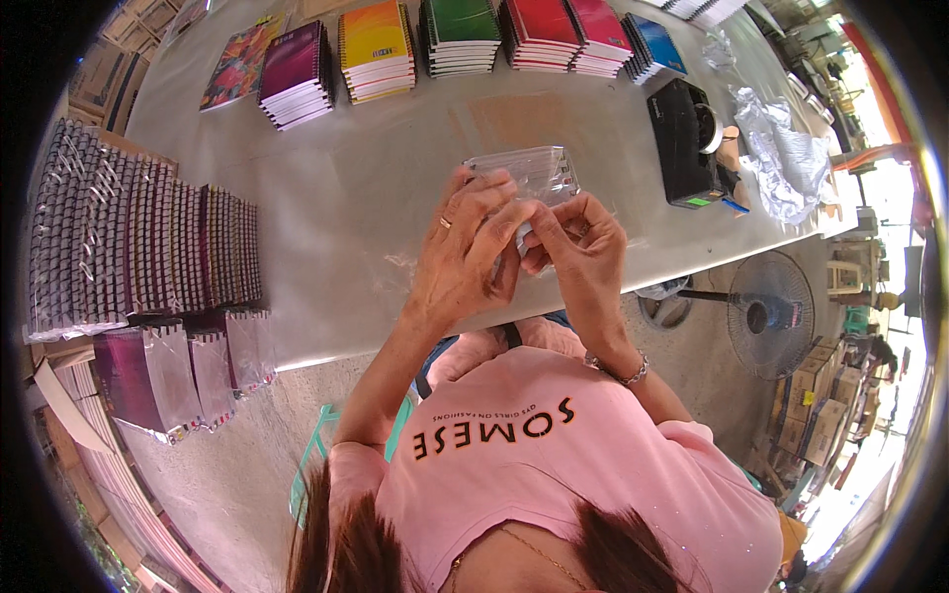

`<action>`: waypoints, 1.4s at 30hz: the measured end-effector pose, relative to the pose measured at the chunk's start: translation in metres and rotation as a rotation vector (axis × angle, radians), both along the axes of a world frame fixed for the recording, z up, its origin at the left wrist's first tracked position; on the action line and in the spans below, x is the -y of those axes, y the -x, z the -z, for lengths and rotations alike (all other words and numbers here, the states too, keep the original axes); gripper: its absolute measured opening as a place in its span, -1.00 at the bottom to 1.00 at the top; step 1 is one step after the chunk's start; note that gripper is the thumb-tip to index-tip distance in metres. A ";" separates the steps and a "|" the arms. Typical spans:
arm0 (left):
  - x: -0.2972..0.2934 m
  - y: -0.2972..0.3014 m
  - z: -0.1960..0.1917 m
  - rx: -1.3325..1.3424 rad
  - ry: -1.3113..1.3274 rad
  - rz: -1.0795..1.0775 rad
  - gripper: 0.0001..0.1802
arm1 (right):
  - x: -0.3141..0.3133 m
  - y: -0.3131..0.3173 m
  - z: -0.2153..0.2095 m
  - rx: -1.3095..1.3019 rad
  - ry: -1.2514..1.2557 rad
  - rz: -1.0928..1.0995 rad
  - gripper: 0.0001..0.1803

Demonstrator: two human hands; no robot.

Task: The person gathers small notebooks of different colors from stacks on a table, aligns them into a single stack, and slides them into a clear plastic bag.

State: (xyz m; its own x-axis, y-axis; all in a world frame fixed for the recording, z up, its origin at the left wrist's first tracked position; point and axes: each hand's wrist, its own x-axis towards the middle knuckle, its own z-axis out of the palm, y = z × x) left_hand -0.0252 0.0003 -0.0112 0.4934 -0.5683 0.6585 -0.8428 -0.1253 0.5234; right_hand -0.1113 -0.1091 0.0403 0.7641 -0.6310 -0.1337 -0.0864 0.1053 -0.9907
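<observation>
Both hands meet over the near edge of the table, working at a clear plastic packet (529,168) that lies just beyond the fingers. My left hand (460,242) has its fingers bent over the near side of the plastic, and a ring shows on one finger. My right hand (583,242) is closed in a pinch beside it, thumb and fingertips together on a crumpled bit of the plastic. Small coloured marks show along the packet's right edge. The fingers partly hide what is between the hands.
Stacks of spiral notebooks, among them a yellow one (376,49) and a green one (460,35), line the far side. More spiral notebooks (148,227) are piled at the left. A black box (685,143) and crumpled plastic (786,163) lie right; a fan (771,314) stands beyond the table.
</observation>
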 end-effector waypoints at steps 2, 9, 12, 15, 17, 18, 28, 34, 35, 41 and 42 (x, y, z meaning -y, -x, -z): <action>-0.002 0.000 -0.018 0.010 -0.137 -0.063 -0.27 | -0.002 0.000 0.000 -0.016 0.011 0.021 -0.80; -0.006 -0.006 -0.026 -0.017 -0.239 -0.004 -0.28 | -0.006 -0.003 0.041 0.202 0.050 0.162 -0.77; -0.007 -0.007 -0.030 -0.002 -0.224 -0.001 -0.37 | -0.001 0.006 0.079 -0.034 0.014 0.130 -0.76; -0.003 -0.004 -0.042 -0.005 -0.297 -0.018 -0.39 | 0.001 0.027 0.088 -0.111 -0.035 -0.011 -0.80; 0.005 -0.001 -0.053 -0.022 -0.355 -0.038 -0.39 | 0.005 0.035 0.081 -0.145 -0.301 -0.291 -0.81; 0.013 -0.003 -0.058 -0.023 -0.376 -0.056 -0.40 | 0.005 0.037 0.077 -0.159 -0.496 -0.437 -0.79; -0.003 -0.033 -0.039 -0.667 0.461 0.118 -0.13 | 0.031 -0.024 0.065 0.596 -0.971 -0.452 -0.43; -0.017 -0.014 0.018 -0.914 0.152 0.090 -0.06 | 0.099 -0.020 0.049 0.261 0.401 -0.629 -0.23; -0.019 -0.012 0.023 -0.945 0.051 0.080 -0.04 | 0.096 -0.023 0.050 0.229 0.409 -0.656 -0.14; -0.023 -0.017 -0.045 -0.431 0.008 0.067 -0.19 | 0.090 -0.022 0.015 0.297 0.463 -0.608 -0.16; -0.025 -0.023 -0.060 -0.248 -0.120 0.042 -0.28 | 0.093 -0.023 0.002 0.295 0.668 -0.647 -0.29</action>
